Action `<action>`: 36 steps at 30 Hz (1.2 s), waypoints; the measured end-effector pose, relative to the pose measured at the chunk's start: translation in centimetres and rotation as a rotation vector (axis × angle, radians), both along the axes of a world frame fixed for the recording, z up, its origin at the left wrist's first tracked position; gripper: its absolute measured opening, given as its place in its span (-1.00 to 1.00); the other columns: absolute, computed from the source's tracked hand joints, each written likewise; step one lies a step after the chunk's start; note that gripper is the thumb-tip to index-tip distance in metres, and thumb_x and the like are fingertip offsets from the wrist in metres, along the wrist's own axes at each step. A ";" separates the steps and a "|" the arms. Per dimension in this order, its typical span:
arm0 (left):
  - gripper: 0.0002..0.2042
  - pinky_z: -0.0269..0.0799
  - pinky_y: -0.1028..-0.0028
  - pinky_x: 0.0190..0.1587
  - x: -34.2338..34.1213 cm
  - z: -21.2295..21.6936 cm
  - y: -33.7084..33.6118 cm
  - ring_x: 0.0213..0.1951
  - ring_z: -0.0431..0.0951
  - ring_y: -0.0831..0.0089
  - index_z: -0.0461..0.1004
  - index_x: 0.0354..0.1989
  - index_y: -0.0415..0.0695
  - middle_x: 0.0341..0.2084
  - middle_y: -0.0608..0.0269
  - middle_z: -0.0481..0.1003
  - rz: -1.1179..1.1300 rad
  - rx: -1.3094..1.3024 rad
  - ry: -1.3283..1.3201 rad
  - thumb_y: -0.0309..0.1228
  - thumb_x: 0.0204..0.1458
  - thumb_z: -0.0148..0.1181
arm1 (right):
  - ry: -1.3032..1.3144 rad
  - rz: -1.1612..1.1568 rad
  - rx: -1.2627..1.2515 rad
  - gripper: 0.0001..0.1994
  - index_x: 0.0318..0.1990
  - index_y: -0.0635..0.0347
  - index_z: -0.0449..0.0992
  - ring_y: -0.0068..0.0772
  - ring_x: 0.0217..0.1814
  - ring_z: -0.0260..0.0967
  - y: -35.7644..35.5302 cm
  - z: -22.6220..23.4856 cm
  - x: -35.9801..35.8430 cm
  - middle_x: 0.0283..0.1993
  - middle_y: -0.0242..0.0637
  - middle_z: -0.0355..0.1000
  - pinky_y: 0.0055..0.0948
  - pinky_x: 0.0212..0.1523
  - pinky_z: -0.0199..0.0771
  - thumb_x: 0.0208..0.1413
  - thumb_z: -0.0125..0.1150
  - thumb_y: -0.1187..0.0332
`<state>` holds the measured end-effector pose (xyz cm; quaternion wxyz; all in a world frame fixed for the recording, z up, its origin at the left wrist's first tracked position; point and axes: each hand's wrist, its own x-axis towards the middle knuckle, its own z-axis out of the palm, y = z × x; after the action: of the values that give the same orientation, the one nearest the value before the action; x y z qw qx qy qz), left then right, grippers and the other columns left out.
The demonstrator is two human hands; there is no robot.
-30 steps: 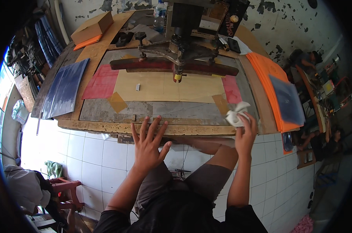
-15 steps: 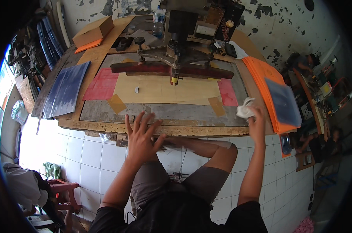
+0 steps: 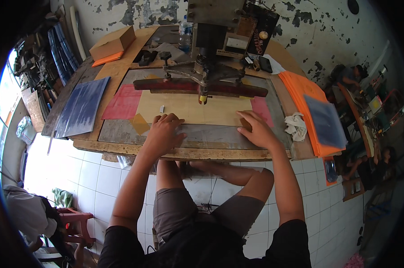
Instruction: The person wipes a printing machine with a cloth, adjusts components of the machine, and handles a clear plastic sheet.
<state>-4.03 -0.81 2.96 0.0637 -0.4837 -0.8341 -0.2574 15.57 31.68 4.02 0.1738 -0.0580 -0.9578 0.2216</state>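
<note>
My left hand (image 3: 165, 134) rests with bent, parted fingers at the near edge of a pale yellow sheet (image 3: 197, 109). At that sheet's near right corner lies my right hand (image 3: 260, 130), thumb apart and fingers stretched; nothing shows in its grasp. A small white piece (image 3: 162, 109) sits on the sheet beyond my left fingers. Pink sheets, one on the left (image 3: 123, 102) and one on the right (image 3: 262, 108), flank the yellow one on a grey metal plate (image 3: 121, 129). Brown tape (image 3: 140, 125) shows beside my left hand. A crumpled white cloth (image 3: 295, 127) lies right of my right hand.
A press with a dark red bar (image 3: 170, 85) stands over the sheets' far side. Orange sheets (image 3: 295, 96) and a clear blue sheet (image 3: 325, 118) lie at right. More blue sheets (image 3: 82, 107) and a cardboard box (image 3: 112, 41) are at left. People sit at far right.
My right hand has let go of the white cloth on the table's right side and moved left to the yellow sheet. My left hand has moved forward and come down at the sheet's edge.
</note>
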 end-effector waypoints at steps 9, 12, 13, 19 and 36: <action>-0.81 0.50 0.24 0.18 -1.8 3.6 -2.0 0.00 0.68 0.33 0.68 -0.13 -0.18 -0.10 0.23 0.67 -0.210 0.159 -0.336 -0.36 0.20 0.48 | -0.121 0.148 -0.130 -0.74 0.01 0.23 0.68 -0.34 -0.04 0.57 2.4 5.3 -0.5 -0.05 -0.28 0.60 -0.33 0.05 0.57 0.20 0.55 0.40; -0.86 0.59 0.39 0.00 -3.2 8.5 -2.5 -0.10 0.70 0.50 0.64 -0.10 -0.19 -0.18 0.25 0.70 -0.329 0.429 -0.567 -0.44 0.28 0.44 | 0.099 0.172 -0.292 -0.77 0.00 0.23 0.66 -0.47 -0.14 0.58 1.3 10.5 0.2 -0.14 -0.34 0.61 -0.41 -0.05 0.59 0.24 0.51 0.42; -0.86 0.61 0.48 -0.09 -3.7 10.6 -2.6 -0.14 0.70 0.57 0.62 -0.05 -0.19 -0.21 0.25 0.71 -0.359 0.562 -0.636 -0.46 0.31 0.42 | 0.202 0.120 -0.423 -0.77 0.03 0.22 0.64 -0.56 -0.16 0.56 0.6 12.5 0.7 -0.15 -0.38 0.60 -0.45 -0.08 0.59 0.27 0.48 0.44; -0.62 0.58 0.57 -0.17 -5.5 21.4 -0.2 -0.24 0.70 0.59 0.51 0.23 -0.24 -0.21 0.23 0.72 -0.322 0.963 -0.341 -0.44 0.32 0.44 | 0.814 0.182 -0.509 -0.55 0.32 0.25 0.46 -0.62 -0.22 0.53 -3.5 22.2 -3.3 -0.15 -0.36 0.59 -0.55 -0.14 0.57 0.31 0.41 0.55; -0.42 0.57 0.58 -0.22 -9.3 24.7 0.1 -0.32 0.66 0.64 0.40 0.42 -0.13 -0.28 0.25 0.73 -0.101 1.059 -0.033 -0.47 0.26 0.48 | 1.057 0.147 -0.284 -0.68 0.17 0.31 0.43 -0.55 -0.10 0.56 -4.7 24.7 -8.8 -0.03 -0.20 0.58 -0.52 0.01 0.59 0.33 0.32 0.68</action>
<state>-13.37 -0.66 27.67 0.2736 -0.4210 -0.5665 -0.6534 6.79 26.99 28.74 0.6054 0.1052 -0.7024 0.3592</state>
